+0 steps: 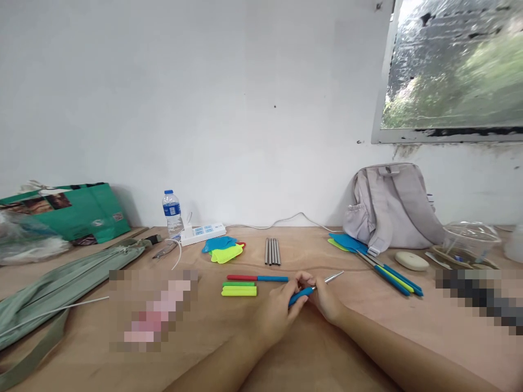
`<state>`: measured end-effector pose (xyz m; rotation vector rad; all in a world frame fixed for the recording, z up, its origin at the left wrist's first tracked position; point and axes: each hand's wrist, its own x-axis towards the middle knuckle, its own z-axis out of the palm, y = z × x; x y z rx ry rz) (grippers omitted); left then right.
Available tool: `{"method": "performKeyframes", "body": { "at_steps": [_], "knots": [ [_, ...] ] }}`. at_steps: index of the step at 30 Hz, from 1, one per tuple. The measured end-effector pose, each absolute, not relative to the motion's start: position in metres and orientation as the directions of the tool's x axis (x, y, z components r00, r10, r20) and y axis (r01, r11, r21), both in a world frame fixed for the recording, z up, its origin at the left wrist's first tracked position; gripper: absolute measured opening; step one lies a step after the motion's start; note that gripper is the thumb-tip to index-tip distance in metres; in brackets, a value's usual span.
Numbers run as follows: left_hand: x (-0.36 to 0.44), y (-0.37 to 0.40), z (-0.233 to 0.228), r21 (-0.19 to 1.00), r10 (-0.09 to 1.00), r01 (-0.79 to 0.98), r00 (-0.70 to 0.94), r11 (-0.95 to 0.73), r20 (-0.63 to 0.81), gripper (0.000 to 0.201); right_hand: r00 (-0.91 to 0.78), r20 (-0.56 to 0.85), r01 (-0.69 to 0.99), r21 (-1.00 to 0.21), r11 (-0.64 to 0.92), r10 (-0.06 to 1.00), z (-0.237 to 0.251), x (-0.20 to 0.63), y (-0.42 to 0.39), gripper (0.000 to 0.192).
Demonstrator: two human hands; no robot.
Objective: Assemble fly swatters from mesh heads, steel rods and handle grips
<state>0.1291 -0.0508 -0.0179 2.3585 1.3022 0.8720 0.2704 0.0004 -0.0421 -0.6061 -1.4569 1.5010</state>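
Observation:
Near the middle of the table, my left hand (274, 309) is closed around a blue fly swatter handle (301, 296). My right hand (327, 302) grips the metal rod (335, 275) coming out of it, its thin tip pointing up to the right. Whether the rod is fully seated is hidden by my fingers. Just left of my hands lie a red handle (241, 278) and a blue handle (272, 279), end to end. Below them are green (238, 284) and yellow handles (239, 292). Several metal rods (272, 252) lie side by side farther back.
Mesh swatter heads (224, 252) lie back left, by a power strip (203, 234) and water bottle (172, 209). Swatters with blue and yellow handles (392, 277) lie right, before a backpack (394, 204). A white oval object (411, 261) and plastic container (469, 239) stand farther right.

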Motion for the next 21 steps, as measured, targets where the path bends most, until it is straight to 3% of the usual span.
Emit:
{"method": "performKeyframes", "body": {
  "at_steps": [4,7,12,21],
  "knots": [
    [0.129,-0.051,-0.017,0.532,0.842,0.653,0.431,-0.539,0.323,0.023,-0.431,0.216,-0.270,-0.957,0.104,0.876,-0.045,0.271,0.003,0.019],
    [0.127,-0.046,-0.018,0.499,0.845,0.681,0.429,-0.536,0.320,0.025,-0.278,0.162,-0.377,-0.925,0.047,0.947,-0.050,0.271,0.012,0.015],
    [0.119,-0.033,-0.021,0.408,0.852,0.751,0.423,-0.520,0.308,0.022,0.039,-0.024,-0.775,-0.631,0.015,0.999,-0.054,0.281,0.029,0.015],
    [0.125,-0.043,-0.022,0.327,0.810,0.749,0.470,-0.576,0.350,0.015,0.109,-0.008,-0.890,-0.447,0.094,0.994,-0.056,0.293,0.027,0.033]
  ]
}}
